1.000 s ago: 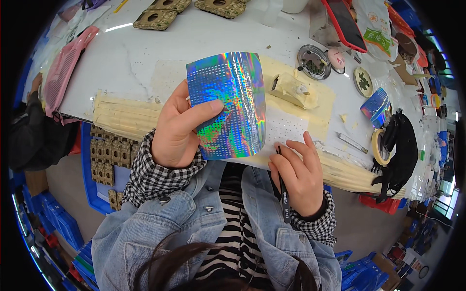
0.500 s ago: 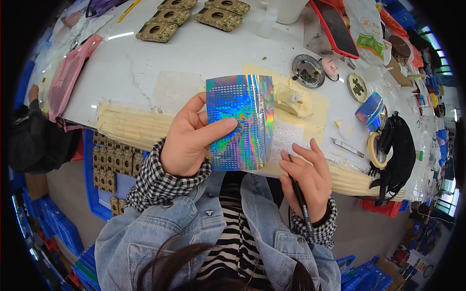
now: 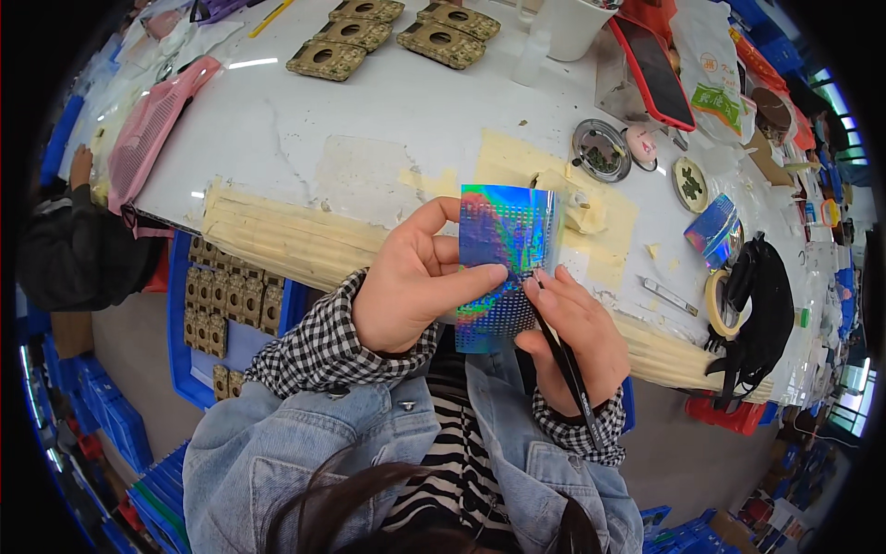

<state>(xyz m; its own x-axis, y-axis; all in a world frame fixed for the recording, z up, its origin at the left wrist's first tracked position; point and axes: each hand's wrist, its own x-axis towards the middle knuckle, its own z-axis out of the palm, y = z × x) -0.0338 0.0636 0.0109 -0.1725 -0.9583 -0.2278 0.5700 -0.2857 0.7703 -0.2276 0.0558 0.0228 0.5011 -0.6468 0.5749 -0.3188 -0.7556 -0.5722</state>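
My left hand point(image 3: 406, 282) grips a shiny holographic sheet point(image 3: 494, 319) by its left side, thumb on the front and fingers behind. Rows of small rectangular marks cover the sheet, which stands tilted over the table's near edge. In my right hand point(image 3: 581, 342) is a pair of slim black tweezers point(image 3: 565, 365), their tips up against the right part of the sheet. Whether the tips pinch anything is too small to tell. Behind the sheet, a small cream-coloured block point(image 3: 583, 210) sits on yellow masking tape point(image 3: 512, 152), partly hidden.
Camouflage-patterned model hull parts point(image 3: 443, 42) lie at the far side; more fill a blue tray point(image 3: 189, 355) below left. Rightward are a round dish point(image 3: 602, 150), a red-cased phone point(image 3: 651, 74), a knife point(image 3: 669, 295), a tape roll point(image 3: 724, 300) and a black bag point(image 3: 761, 305). Another person sits at left.
The sheet and my left hand have shifted right and slightly nearer in the picture. My right hand has brought the tweezers' tips up to the sheet. The whole view has shifted a little.
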